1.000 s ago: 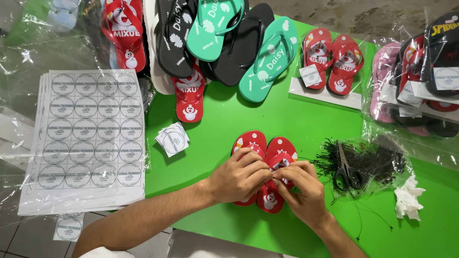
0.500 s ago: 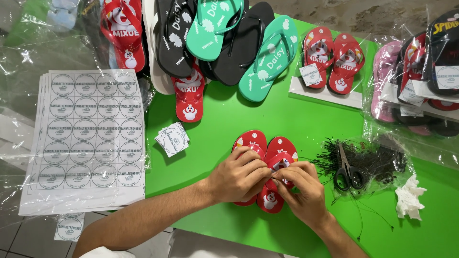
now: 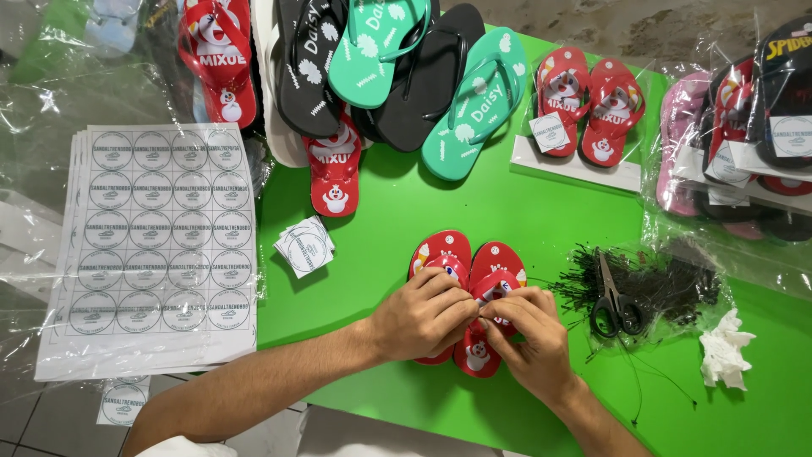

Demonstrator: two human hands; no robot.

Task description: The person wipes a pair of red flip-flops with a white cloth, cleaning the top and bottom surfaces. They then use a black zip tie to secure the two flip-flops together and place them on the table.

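Head view: one camera looking straight down on a bright green bench (image 3: 541, 211).
Left hand (image 3: 423, 317): lower centre of the frame, fingers curled shut, pinching at the strap area of a pair of small red rubber flip-flops with a white cartoon print (image 3: 474, 279).
Right hand (image 3: 529, 334): just right of the left hand and touching it, fingertips closed on the same spot of the pair.
Flip-flops in hand: lying flat on the bench at centre, side by side, toes toward the top of the frame, heels partly under the hands.
Right of the hands: black-handled scissors (image 3: 613, 300) lying on a heap of thin black plastic ties in a clear bag (image 3: 668, 283); a crumpled white tissue (image 3: 726, 349) further right.
Left of the hands: a small stack of square white paper tags (image 3: 304, 245).
Left of the frame: sheets of round white stickers (image 3: 156, 241).
Top of the frame: a pile of red, black and teal flip-flops (image 3: 381, 68); a second tagged red pair (image 3: 588, 106) to its right.
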